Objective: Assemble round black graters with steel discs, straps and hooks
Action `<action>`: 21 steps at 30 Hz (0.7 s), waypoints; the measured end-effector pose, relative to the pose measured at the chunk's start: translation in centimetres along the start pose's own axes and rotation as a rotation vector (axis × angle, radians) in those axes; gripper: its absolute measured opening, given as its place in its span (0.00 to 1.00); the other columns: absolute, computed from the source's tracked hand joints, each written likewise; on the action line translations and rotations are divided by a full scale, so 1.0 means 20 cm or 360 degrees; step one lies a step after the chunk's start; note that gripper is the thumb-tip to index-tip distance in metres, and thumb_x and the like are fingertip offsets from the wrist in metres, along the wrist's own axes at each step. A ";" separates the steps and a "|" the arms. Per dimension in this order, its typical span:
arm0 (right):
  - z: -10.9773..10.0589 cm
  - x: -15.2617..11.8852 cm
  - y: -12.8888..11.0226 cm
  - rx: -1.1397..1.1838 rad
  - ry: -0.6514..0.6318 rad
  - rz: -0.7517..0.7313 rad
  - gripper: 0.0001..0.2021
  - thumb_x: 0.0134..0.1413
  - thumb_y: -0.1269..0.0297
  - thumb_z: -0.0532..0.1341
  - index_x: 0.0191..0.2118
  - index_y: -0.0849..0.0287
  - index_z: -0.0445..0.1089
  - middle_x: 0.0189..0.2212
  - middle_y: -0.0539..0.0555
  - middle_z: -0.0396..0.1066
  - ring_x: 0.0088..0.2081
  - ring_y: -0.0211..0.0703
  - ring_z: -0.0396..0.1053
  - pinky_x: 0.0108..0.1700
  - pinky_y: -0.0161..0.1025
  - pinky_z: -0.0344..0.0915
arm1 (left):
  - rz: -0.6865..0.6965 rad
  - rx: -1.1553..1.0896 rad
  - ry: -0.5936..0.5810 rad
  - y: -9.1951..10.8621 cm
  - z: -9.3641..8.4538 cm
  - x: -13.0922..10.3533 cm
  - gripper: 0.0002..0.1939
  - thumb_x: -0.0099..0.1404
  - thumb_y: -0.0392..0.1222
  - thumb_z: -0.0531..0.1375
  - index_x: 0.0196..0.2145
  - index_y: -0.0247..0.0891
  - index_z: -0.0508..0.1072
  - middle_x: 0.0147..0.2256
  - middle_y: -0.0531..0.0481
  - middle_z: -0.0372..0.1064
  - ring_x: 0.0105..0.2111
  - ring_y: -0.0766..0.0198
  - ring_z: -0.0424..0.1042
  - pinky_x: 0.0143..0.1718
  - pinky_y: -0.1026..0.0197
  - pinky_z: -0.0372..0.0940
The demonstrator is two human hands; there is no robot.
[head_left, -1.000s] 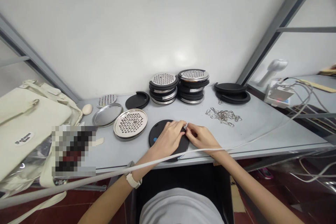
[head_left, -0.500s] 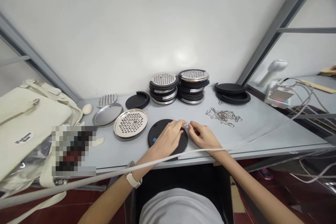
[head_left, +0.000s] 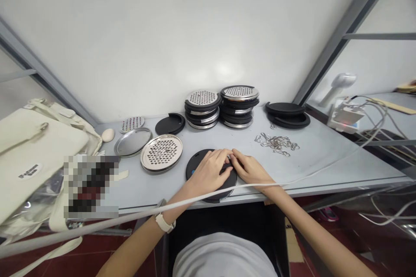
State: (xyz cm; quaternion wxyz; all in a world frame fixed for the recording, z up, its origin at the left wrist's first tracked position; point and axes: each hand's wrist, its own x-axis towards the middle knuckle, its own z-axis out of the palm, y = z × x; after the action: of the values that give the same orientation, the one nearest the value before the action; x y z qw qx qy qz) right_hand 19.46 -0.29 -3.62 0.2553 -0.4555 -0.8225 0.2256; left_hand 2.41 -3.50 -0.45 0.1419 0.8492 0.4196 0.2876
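Observation:
A round black disc with a blue spot point(head_left: 201, 159) lies at the table's front edge. Across its top rests my left hand point(head_left: 212, 169), fingers bent over the disc and its fingertips at the right rim. My right hand point(head_left: 250, 169) meets it there, thumb and forefinger pinched at the rim. Whatever is between those fingers is too small to make out. A loose pile of metal clips point(head_left: 278, 143) is to the right, beyond my right hand. Left of the disc sits a round metal grater plate point(head_left: 162, 152).
Two stacks of graters, left point(head_left: 203, 110) and right point(head_left: 238, 106), stand by the wall. Black holders point(head_left: 287, 117) are at the back right. Plain metal plates point(head_left: 133, 142) and a pale bag point(head_left: 42, 147) are at left. A white cable point(head_left: 302, 177) crosses in front of my arms.
The black disc has shifted slightly right and toward me. My right hand's fingertips have moved left, up against my left hand; the gap between them has closed.

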 end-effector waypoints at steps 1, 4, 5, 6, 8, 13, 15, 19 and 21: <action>0.00 0.00 0.00 -0.0005 -0.0008 -0.0022 0.11 0.63 0.61 0.43 0.37 0.56 0.61 0.25 0.51 0.68 0.25 0.41 0.67 0.28 0.34 0.56 | -0.0007 0.0012 0.0006 0.00 0.00 0.00 0.12 0.62 0.33 0.56 0.43 0.39 0.61 0.37 0.51 0.65 0.41 0.60 0.66 0.45 0.56 0.59; 0.00 0.00 0.00 -0.0042 -0.0010 -0.0034 0.11 0.62 0.62 0.45 0.36 0.56 0.63 0.25 0.51 0.69 0.25 0.40 0.67 0.29 0.33 0.55 | -0.0028 0.0048 0.0071 0.00 0.01 0.00 0.12 0.62 0.34 0.56 0.44 0.39 0.62 0.40 0.49 0.65 0.44 0.59 0.65 0.47 0.55 0.59; 0.00 0.00 0.00 -0.0067 -0.0006 -0.0022 0.11 0.62 0.62 0.45 0.34 0.56 0.62 0.24 0.50 0.68 0.24 0.40 0.66 0.28 0.33 0.55 | -0.0045 0.0063 0.0115 -0.01 0.01 0.00 0.12 0.62 0.34 0.56 0.44 0.39 0.62 0.42 0.48 0.64 0.45 0.58 0.64 0.48 0.54 0.59; 0.00 0.00 0.00 -0.0094 0.0001 -0.0008 0.12 0.62 0.62 0.45 0.33 0.56 0.62 0.22 0.50 0.67 0.23 0.39 0.64 0.27 0.33 0.54 | -0.0068 0.0078 0.0159 -0.01 0.01 0.00 0.13 0.62 0.34 0.56 0.45 0.39 0.61 0.44 0.47 0.63 0.46 0.58 0.63 0.49 0.54 0.59; 0.00 0.00 -0.01 -0.0134 0.0009 0.0003 0.13 0.62 0.62 0.45 0.30 0.56 0.61 0.20 0.49 0.64 0.21 0.39 0.62 0.26 0.33 0.53 | -0.0108 0.0096 0.0218 -0.02 0.02 0.01 0.13 0.63 0.35 0.56 0.46 0.39 0.61 0.45 0.47 0.63 0.47 0.57 0.62 0.50 0.53 0.59; 0.00 0.00 -0.01 -0.0129 0.0008 0.0003 0.12 0.62 0.63 0.45 0.31 0.56 0.62 0.21 0.49 0.66 0.22 0.39 0.63 0.27 0.33 0.53 | -0.0071 0.0082 0.0123 -0.03 0.02 0.01 0.15 0.64 0.33 0.54 0.48 0.39 0.60 0.46 0.47 0.65 0.48 0.58 0.63 0.50 0.52 0.59; -0.01 0.00 -0.01 -0.0108 0.0002 0.0004 0.12 0.62 0.63 0.46 0.32 0.56 0.63 0.23 0.51 0.68 0.23 0.39 0.65 0.28 0.33 0.54 | -0.0071 0.0081 0.0078 -0.03 0.01 0.00 0.14 0.65 0.33 0.53 0.49 0.40 0.61 0.46 0.47 0.66 0.48 0.58 0.63 0.50 0.52 0.58; -0.01 0.00 -0.01 -0.0051 -0.0005 0.0005 0.13 0.62 0.63 0.45 0.35 0.57 0.65 0.26 0.53 0.70 0.25 0.40 0.67 0.30 0.33 0.57 | -0.0058 0.0075 0.0016 -0.03 0.01 0.00 0.13 0.66 0.33 0.52 0.49 0.40 0.61 0.46 0.48 0.66 0.49 0.58 0.63 0.50 0.53 0.58; 0.00 0.00 -0.01 -0.0044 -0.0012 -0.0001 0.13 0.62 0.63 0.45 0.36 0.58 0.65 0.27 0.53 0.71 0.26 0.40 0.67 0.31 0.34 0.57 | -0.0049 0.0069 0.0009 -0.03 0.00 0.00 0.13 0.66 0.33 0.51 0.49 0.40 0.61 0.46 0.48 0.66 0.49 0.59 0.63 0.50 0.54 0.57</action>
State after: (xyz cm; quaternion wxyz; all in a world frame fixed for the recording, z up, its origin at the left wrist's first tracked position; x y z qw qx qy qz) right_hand 19.36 -0.37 -3.42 0.2459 -0.4579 -0.8266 0.2158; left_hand 2.13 -3.13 -0.75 0.1267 0.8446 0.4392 0.2786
